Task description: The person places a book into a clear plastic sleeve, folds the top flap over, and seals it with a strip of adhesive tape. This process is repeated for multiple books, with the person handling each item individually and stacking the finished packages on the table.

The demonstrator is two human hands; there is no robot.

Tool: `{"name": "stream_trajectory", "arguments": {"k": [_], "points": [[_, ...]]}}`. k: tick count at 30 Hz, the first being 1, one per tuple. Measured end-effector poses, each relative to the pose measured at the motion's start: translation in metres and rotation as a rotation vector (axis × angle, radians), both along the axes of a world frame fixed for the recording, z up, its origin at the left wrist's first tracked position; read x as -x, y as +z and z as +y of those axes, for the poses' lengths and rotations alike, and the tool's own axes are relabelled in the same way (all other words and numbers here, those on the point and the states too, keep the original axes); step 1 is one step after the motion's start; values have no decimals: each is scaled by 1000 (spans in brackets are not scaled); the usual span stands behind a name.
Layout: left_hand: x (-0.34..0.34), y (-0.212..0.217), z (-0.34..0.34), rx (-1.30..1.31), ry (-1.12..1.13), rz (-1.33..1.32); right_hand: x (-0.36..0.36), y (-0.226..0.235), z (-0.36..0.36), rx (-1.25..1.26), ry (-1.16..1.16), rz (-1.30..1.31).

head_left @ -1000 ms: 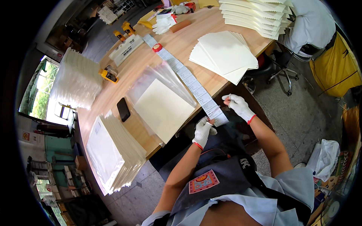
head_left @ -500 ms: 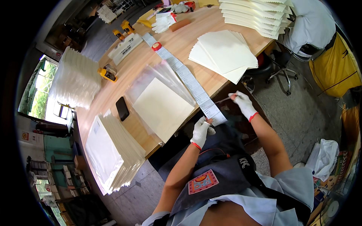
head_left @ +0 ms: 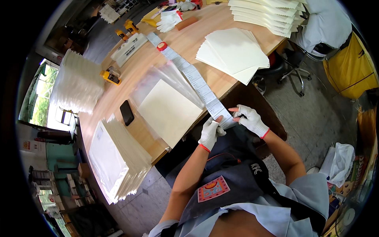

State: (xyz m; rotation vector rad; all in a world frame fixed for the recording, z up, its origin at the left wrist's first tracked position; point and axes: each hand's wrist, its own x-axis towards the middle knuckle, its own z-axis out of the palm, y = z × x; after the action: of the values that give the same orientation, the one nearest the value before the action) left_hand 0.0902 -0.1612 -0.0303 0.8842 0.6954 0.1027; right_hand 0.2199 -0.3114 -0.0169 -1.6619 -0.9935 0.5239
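Lying across the wooden table [head_left: 166, 59] from eleven o'clock toward the centre, a long strip of pale labels [head_left: 193, 77] runs off the table edge into both gloved hands. The left hand [head_left: 210, 133] pinches the strip's near end with fingers closed on it; the right hand [head_left: 249, 119], just beside it at three o'clock, grips the same end, thumb and forefinger narrow. Beside the strip, at nine o'clock of the hands, a cream sheet in a clear sleeve [head_left: 169, 108] lies flat, with a black phone [head_left: 126, 112] touching its far corner. A fanned pile of clear-bagged sheets [head_left: 114, 158] overhangs the table at eight o'clock. A loose stack of cream sheets [head_left: 233, 53] sits at one o'clock, taller stacks [head_left: 268, 12] beyond it. A yellow tool [head_left: 110, 76] rests at ten o'clock, spare white gloves [head_left: 167, 20] at twelve.
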Motion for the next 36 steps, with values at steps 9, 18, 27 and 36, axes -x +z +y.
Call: {"name": "stream_trajectory", "arguments": {"k": [9,18,27,36], "points": [[-4,5,-7,91,27,44,0,34,4,-153,20,-895],[90,-18,24,191,488,92,13,40,15,-279,-193,-254],[221,6,22,0,278,62,40,17,132,141,253,304],[246,0,-6,25,411,97,44,26,258,279,265,-120]]}}
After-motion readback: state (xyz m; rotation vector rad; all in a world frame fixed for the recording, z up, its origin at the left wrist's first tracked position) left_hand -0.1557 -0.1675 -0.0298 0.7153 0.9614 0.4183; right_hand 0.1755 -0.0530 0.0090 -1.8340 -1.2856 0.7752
